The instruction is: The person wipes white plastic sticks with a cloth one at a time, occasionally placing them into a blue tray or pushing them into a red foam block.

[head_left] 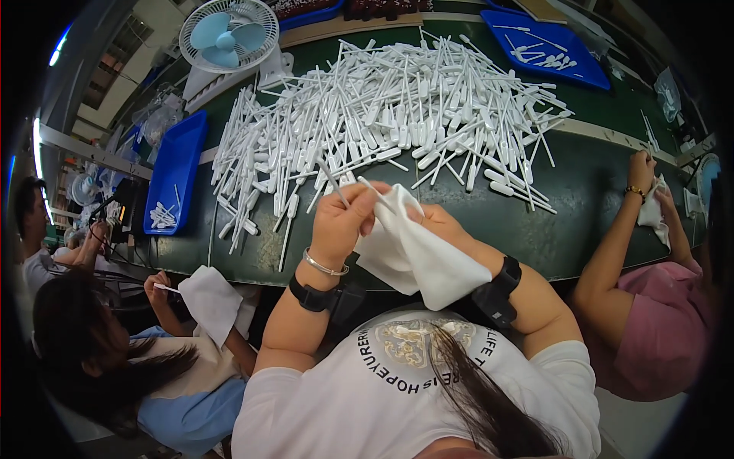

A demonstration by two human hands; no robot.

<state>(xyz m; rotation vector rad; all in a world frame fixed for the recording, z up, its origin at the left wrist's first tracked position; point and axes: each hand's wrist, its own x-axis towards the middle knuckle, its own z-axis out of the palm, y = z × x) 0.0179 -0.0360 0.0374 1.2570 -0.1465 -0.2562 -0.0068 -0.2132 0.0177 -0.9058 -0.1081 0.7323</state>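
Note:
Near the table's front edge my left hand [342,222] is closed around a thin white plastic stick [330,180], which points up and away from me. Close beside it, my right hand [442,226] grips a white cloth [417,256] that hangs down between my forearms. A second white stick end [370,184] pokes out by the cloth's upper fold, near my left fingertips; the rest of it is hidden. Just beyond my hands lies a large heap of white plastic sticks [397,99], each with a wider rounded end.
A blue tray [200,141] with a few sticks stands left of the heap, another blue tray [585,73] at the far right. A fan [224,38] stands at the back left. Co-workers with cloths sit on both sides, one at left [183,382], one at right [650,321].

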